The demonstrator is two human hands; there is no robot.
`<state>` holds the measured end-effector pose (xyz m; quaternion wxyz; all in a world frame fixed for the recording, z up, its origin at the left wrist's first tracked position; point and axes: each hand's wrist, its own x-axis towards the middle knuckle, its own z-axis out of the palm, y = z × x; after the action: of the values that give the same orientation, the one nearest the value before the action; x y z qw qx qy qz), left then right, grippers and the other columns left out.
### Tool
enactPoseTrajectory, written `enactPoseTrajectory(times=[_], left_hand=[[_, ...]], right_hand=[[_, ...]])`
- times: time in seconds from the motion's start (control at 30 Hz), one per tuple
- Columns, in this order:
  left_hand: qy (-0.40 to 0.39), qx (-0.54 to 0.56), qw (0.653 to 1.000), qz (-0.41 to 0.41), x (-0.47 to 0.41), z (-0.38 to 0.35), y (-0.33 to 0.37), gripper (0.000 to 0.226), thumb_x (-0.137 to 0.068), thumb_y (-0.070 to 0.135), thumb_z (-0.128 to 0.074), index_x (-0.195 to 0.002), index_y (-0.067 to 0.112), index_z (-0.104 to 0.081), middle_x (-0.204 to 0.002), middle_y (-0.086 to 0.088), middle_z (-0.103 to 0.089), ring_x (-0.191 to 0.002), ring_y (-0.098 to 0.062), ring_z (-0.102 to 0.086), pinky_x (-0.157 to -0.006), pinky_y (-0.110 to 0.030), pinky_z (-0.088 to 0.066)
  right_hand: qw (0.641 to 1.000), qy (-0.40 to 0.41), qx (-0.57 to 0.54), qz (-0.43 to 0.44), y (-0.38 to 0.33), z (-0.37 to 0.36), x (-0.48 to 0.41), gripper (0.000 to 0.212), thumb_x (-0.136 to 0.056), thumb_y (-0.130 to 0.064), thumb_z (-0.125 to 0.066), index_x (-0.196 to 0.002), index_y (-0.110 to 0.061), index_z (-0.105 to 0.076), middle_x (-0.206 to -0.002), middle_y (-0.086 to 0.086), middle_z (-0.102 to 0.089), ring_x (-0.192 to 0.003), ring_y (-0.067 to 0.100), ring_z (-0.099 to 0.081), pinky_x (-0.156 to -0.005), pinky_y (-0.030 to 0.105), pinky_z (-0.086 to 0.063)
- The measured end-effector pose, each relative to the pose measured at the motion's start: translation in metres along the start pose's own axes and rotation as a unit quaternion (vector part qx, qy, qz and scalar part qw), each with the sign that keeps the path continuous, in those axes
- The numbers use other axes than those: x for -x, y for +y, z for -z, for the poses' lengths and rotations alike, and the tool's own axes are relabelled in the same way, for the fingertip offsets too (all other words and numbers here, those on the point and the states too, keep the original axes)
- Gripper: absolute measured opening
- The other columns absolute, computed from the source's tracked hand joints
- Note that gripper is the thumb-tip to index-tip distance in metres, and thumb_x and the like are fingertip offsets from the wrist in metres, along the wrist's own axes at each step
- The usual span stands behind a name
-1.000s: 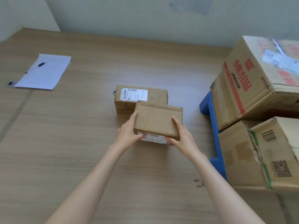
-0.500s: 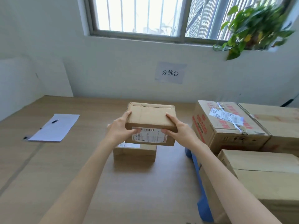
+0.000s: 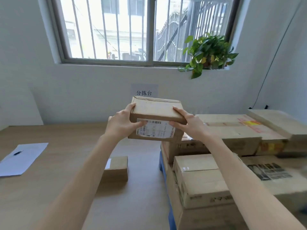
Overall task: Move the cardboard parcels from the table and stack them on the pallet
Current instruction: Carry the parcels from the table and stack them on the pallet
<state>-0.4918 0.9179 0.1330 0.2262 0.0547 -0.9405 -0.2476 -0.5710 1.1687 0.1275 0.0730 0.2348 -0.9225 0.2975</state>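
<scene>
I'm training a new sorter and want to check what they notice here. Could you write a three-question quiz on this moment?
1. True or false: the lifted parcel is held by one hand only.
2. Which face of the lifted parcel carries the shipping label? A) top B) the side facing the camera C) none
3. Fill in: one small parcel lies on the ____.

Key
1. False: the left hand and the right hand grip opposite ends.
2. B
3. table, left of the stacked boxes on the blue pallet.
</scene>
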Motion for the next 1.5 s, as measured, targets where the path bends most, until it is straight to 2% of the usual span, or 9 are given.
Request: enactPoseTrajectory(times=[0.13,0.27,0.37,0.47,0.63,0.9,1.17,1.33,1.5], left_hand=[[0.006,0.01,1.0,-0.021,0.001,-0.046,0.078,0.08,-0.079,0.059,-0.064,-0.146,0.032,-0.028,-0.126,0.0,-0.061,-0.117,-0.024,-0.055,-0.102,-0.045,-0.038],[-0.003,0.022,0.999,-0.026,0.011,-0.099,0.163,0.08,-0.08,0.06,-0.063,-0.146,0.032,-0.027,-0.128,-0.001,-0.06,-0.12,-0.025,-0.052,-0.102,-0.044,-0.035],[-0.012,0.032,0.999,-0.018,0.022,-0.134,0.224,0.08,-0.08,0.06,-0.063,-0.147,0.033,-0.027,-0.128,-0.003,-0.058,-0.12,-0.026,-0.05,-0.101,-0.041,-0.036],[-0.018,0.046,0.999,-0.013,0.034,-0.17,0.273,0.081,-0.08,0.058,-0.064,-0.146,0.033,-0.027,-0.129,-0.001,-0.058,-0.116,-0.026,-0.054,-0.094,-0.04,-0.042],[-0.051,0.058,0.997,-0.001,0.052,-0.223,0.327,0.083,-0.077,0.06,-0.065,-0.145,0.032,-0.028,-0.126,-0.003,-0.06,-0.115,-0.026,-0.055,-0.095,-0.043,-0.044],[-0.066,0.03,0.997,0.024,0.083,-0.276,0.357,0.081,-0.077,0.063,-0.063,-0.142,0.031,-0.027,-0.126,-0.003,-0.054,-0.116,-0.025,-0.052,-0.1,-0.047,-0.036],[-0.062,0.029,0.997,0.04,0.11,-0.309,0.347,0.076,-0.075,0.062,-0.066,-0.135,0.029,-0.032,-0.112,0.002,-0.037,-0.099,-0.024,-0.055,-0.094,-0.043,-0.039],[-0.049,-0.01,0.998,0.04,0.121,-0.32,0.34,0.076,-0.078,0.063,-0.062,-0.139,0.028,-0.032,-0.123,-0.002,-0.044,-0.11,-0.023,-0.049,-0.097,-0.04,-0.035],[-0.018,-0.05,0.998,0.019,0.127,-0.331,0.334,0.074,-0.077,0.068,-0.058,-0.135,0.027,-0.036,-0.117,-0.002,-0.049,-0.112,-0.02,-0.046,-0.096,-0.039,-0.033]], right_hand=[[1.0,0.01,0.004,-0.017,0.065,0.058,0.027,0.067,-0.089,-0.054,-0.056,-0.148,-0.045,-0.025,-0.13,0.006,-0.057,-0.099,0.02,-0.058,-0.082,0.033,-0.048],[0.999,0.004,0.026,-0.025,0.134,0.122,0.061,0.068,-0.09,-0.053,-0.055,-0.149,-0.044,-0.022,-0.135,0.007,-0.054,-0.101,0.021,-0.057,-0.078,0.029,-0.045],[0.999,0.003,0.033,-0.038,0.184,0.164,0.086,0.069,-0.089,-0.055,-0.055,-0.149,-0.043,-0.023,-0.142,0.003,-0.046,-0.12,0.022,-0.049,-0.087,0.03,-0.04],[0.999,0.004,0.028,-0.047,0.233,0.195,0.106,0.071,-0.086,-0.059,-0.057,-0.148,-0.045,-0.024,-0.144,0.004,-0.045,-0.12,0.02,-0.048,-0.09,0.033,-0.043],[0.997,-0.021,-0.006,-0.071,0.305,0.223,0.138,0.077,-0.078,-0.067,-0.059,-0.145,-0.051,-0.025,-0.15,0.001,-0.038,-0.129,0.024,-0.043,-0.104,0.043,-0.041],[0.993,-0.064,-0.064,-0.077,0.363,0.22,0.166,0.072,-0.086,-0.051,-0.063,-0.146,-0.05,-0.023,-0.146,0.002,-0.043,-0.118,0.02,-0.052,-0.096,0.036,-0.047],[0.985,-0.12,-0.095,-0.076,0.395,0.194,0.173,0.073,-0.086,-0.047,-0.064,-0.145,-0.052,-0.024,-0.147,0.001,-0.042,-0.124,0.019,-0.049,-0.103,0.04,-0.044],[0.983,-0.14,-0.094,-0.071,0.404,0.181,0.177,0.07,-0.088,-0.047,-0.062,-0.145,-0.054,-0.022,-0.148,-0.002,-0.041,-0.123,0.018,-0.048,-0.103,0.037,-0.044],[0.984,-0.138,-0.089,-0.068,0.41,0.175,0.179,0.07,-0.089,-0.045,-0.062,-0.145,-0.053,-0.021,-0.15,-0.001,-0.038,-0.126,0.02,-0.046,-0.105,0.042,-0.043]])
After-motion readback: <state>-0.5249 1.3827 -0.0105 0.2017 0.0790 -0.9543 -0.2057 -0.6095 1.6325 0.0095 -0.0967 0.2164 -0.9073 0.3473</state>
